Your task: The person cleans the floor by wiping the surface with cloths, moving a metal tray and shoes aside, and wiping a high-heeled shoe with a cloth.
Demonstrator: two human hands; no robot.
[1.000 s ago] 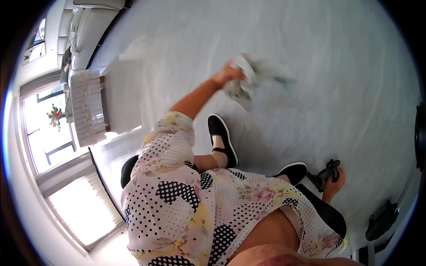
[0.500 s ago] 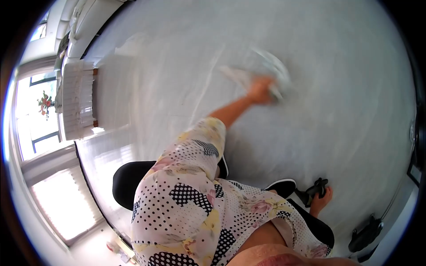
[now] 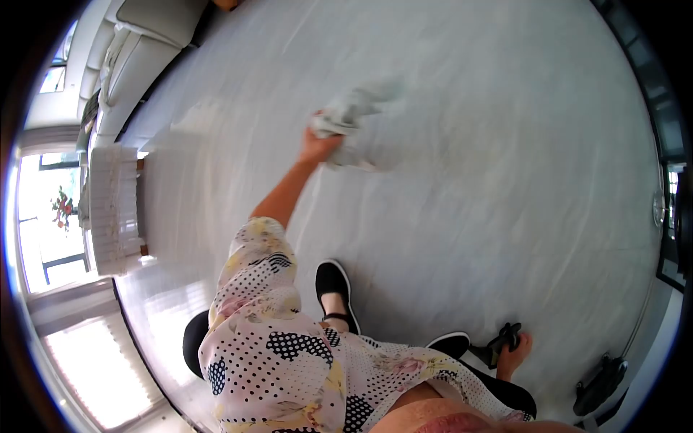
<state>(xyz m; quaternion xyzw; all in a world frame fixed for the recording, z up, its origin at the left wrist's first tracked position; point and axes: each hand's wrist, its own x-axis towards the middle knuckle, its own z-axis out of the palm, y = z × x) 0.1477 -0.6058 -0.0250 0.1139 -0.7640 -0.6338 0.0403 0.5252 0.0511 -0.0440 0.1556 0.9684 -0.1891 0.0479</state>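
A crumpled whitish-grey cloth (image 3: 346, 119) is bunched in my left hand (image 3: 321, 143), low over the grey floor ahead of me. The cloth's loose end is blurred by motion. My right hand (image 3: 514, 355) is down at the lower right, its fingers curled against a dark object (image 3: 499, 345) with a knobbed black top. Its exact kind does not show. Beside that object is the toe of my black shoe (image 3: 450, 344); my other black shoe (image 3: 333, 292) is planted flat nearer the middle.
Pale glossy floor (image 3: 462, 209) spreads ahead. At the far left stand a light sofa (image 3: 144, 58) and a table with a white lace cloth (image 3: 114, 209), near bright windows. A black item (image 3: 600, 384) lies by the right wall, below a dark-framed glass panel (image 3: 664, 115).
My left hand has swept the cloth leftward across the floor. My view has shifted a little, and my left shoe now shows more fully. The right hand stays at the dark object.
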